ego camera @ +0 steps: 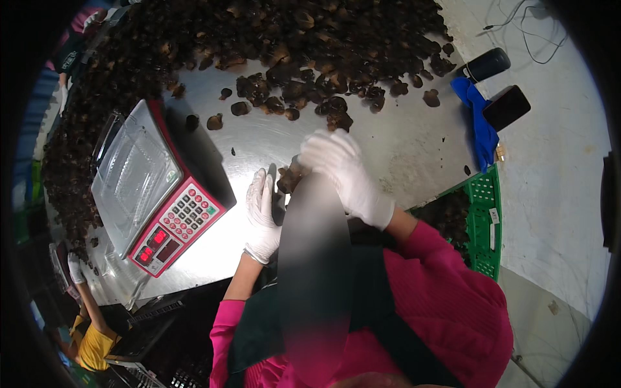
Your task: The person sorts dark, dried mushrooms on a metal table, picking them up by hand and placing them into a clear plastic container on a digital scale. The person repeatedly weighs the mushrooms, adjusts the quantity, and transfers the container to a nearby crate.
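My left hand [262, 213], in a white glove, is on the steel table [301, 128], its fingers extended. To its right, a small clump of dark brown mushroom pieces [289, 180], like wood ear fungus, lies between my hands. My right hand [339, 169], also gloved, is over the right side of this clump, blurred and with fingers bent. Whether it grips a piece cannot be made out. A blurred oval patch covers the space between my wrists. Left of my left hand stands a red digital scale [187, 213] with a clear plastic container [133, 167] on its pan.
A large mushroom heap [291, 29] covers the table's far side. At right are a blue cloth [478, 116], a phone [507, 107], a dark cylinder [487, 64] and a green crate [485, 218] holding mushrooms. Co-workers' gloved hands [76, 268] show at left, near clear containers [114, 276].
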A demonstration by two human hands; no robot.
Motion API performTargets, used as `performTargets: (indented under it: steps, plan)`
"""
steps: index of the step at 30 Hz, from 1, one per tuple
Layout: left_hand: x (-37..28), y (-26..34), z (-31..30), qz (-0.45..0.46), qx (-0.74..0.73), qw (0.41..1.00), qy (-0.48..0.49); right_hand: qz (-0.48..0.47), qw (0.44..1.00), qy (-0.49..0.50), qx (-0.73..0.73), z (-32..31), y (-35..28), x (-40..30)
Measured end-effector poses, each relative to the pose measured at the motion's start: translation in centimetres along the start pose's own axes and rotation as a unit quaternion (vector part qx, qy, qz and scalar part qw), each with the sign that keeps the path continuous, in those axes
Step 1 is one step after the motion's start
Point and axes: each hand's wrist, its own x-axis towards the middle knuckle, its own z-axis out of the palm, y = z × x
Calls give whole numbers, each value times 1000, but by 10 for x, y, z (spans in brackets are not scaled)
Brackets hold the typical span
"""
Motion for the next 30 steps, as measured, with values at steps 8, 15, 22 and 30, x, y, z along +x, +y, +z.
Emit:
performTargets:
  steps: [8, 15, 22, 30]
  plan:
    - [-5, -4, 7, -22, -34, 998, 44, 33, 988, -59, -139, 19, 10, 23]
    - [-2, -1, 1, -65, -18, 997, 25, -26, 983, 101, -154, 1, 29, 90]
    - [-3, -2, 1, -81, -13, 995, 49, -43, 967, -186, -167, 21, -19, 50]
    - [-1, -6, 3, -102, -60, 991, 57, -140, 983, 26, -112, 28, 19, 162]
